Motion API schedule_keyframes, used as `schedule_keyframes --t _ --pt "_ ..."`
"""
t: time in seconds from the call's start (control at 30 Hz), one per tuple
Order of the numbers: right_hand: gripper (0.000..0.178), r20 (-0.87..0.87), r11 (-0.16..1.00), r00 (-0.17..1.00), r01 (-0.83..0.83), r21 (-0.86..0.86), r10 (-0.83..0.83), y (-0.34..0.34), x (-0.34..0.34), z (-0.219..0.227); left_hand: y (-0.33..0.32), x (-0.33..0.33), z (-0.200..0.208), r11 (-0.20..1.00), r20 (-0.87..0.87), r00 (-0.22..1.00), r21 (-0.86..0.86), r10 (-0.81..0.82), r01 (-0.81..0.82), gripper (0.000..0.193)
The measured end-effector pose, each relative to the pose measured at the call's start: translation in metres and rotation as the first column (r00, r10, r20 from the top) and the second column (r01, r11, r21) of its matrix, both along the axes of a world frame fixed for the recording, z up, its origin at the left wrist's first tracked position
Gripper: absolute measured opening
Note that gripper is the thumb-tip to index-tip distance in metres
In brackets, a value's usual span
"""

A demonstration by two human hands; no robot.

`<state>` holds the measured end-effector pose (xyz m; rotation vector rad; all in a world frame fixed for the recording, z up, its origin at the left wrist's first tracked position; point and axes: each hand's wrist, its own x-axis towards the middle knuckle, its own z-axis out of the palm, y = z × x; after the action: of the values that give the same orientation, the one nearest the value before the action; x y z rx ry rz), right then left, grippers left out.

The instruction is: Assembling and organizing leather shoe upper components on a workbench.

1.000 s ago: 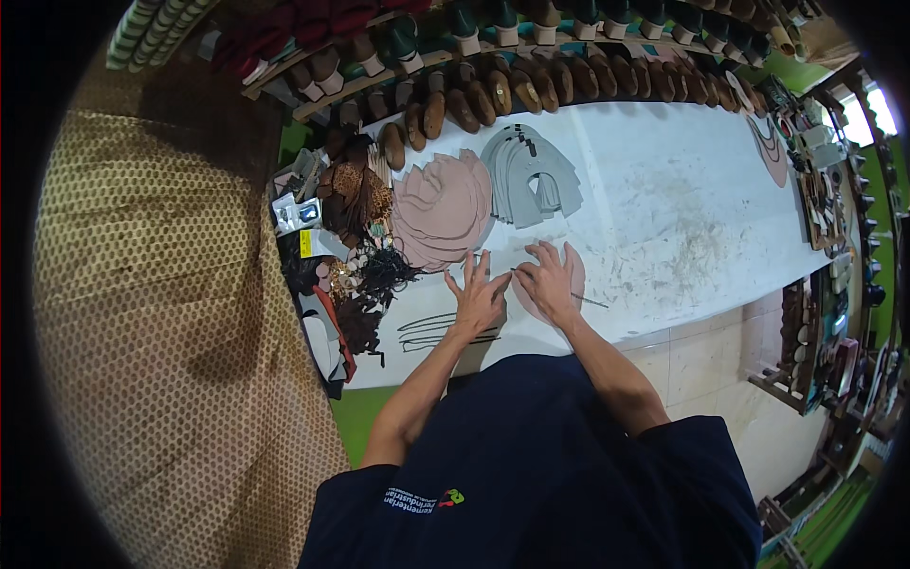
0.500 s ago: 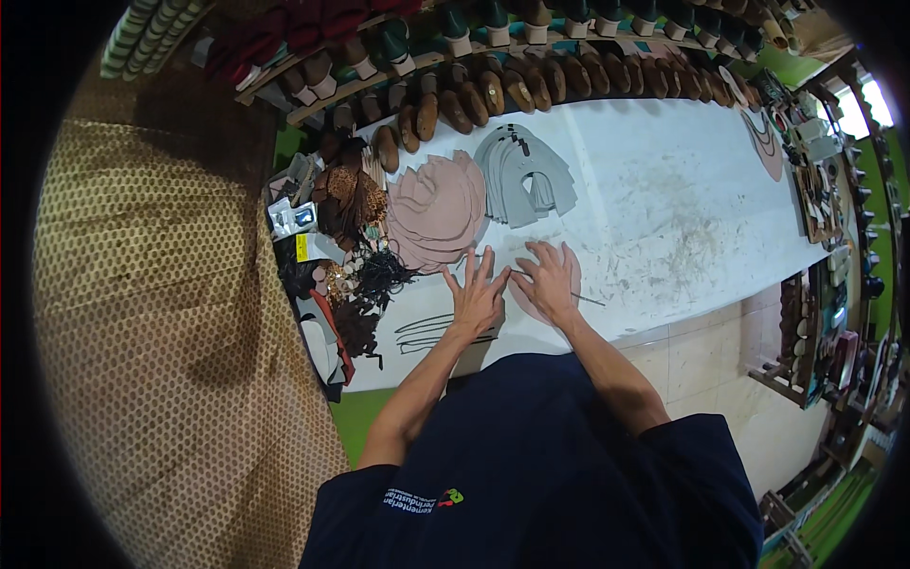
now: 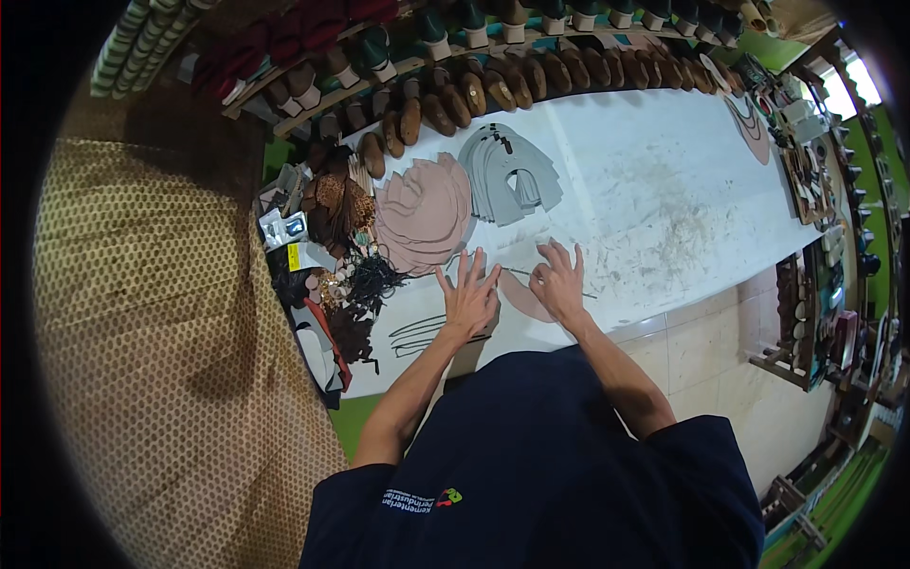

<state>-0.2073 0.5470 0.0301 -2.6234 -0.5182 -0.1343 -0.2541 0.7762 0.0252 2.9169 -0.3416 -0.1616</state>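
Observation:
A pink, rounded flat piece (image 3: 524, 300) lies on the white tabletop between my hands. My left hand (image 3: 468, 300) rests at its left edge with the fingers spread, the index fingertip touching its upper left corner. Over its right side is my right hand (image 3: 559, 287), fingers apart and bent, thumb low on the piece. A thin dark strip (image 3: 517, 272) runs along the piece's upper edge and under the right hand; its other end shows past that hand. Whether the right fingers grip the strip is too small to tell.
Stacked pink pieces (image 3: 424, 211) and fanned grey pieces (image 3: 493, 185) lie beyond my hands. Thin dark strips (image 3: 415, 334) lie left of my left forearm, near a heap of black cords (image 3: 374, 275) and scraps. Wooden shoe lasts (image 3: 498, 90) line the table's far edge.
My right hand has lifted its flattened fingers and shifted a little right, uncovering more of the pink piece and strip. The left hand stays spread beside it. The whole view has shifted slightly.

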Motion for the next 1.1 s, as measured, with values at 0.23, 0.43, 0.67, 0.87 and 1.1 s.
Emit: schedule_keyframes --t 0.23,0.43,0.67,0.87,1.1 --pt "0.012 -0.09 0.996 0.995 0.043 0.081 -0.036 0.007 -0.01 0.01 -0.002 0.002 0.004 0.999 0.013 0.999 0.012 -0.037 0.037 0.059" --pt "0.012 -0.122 0.992 0.99 0.08 0.101 -0.068 0.01 -0.018 0.01 -0.004 0.003 0.009 1.0 -0.035 0.999 0.006 -0.016 0.017 0.059" --pt "0.012 -0.128 0.989 0.987 0.111 0.094 -0.098 0.008 -0.02 0.01 -0.005 0.003 0.007 0.999 -0.065 0.997 0.044 -0.029 0.032 0.063" --pt "0.014 -0.13 0.986 0.986 0.123 0.116 -0.107 0.008 -0.017 0.014 -0.008 0.002 0.004 0.996 -0.072 0.997 -0.08 0.02 -0.025 0.064" --pt "0.016 -0.151 0.987 0.983 0.121 0.108 -0.104 0.008 -0.019 0.014 -0.01 -0.001 0.006 0.999 -0.053 0.998 -0.041 -0.031 0.029 0.057"
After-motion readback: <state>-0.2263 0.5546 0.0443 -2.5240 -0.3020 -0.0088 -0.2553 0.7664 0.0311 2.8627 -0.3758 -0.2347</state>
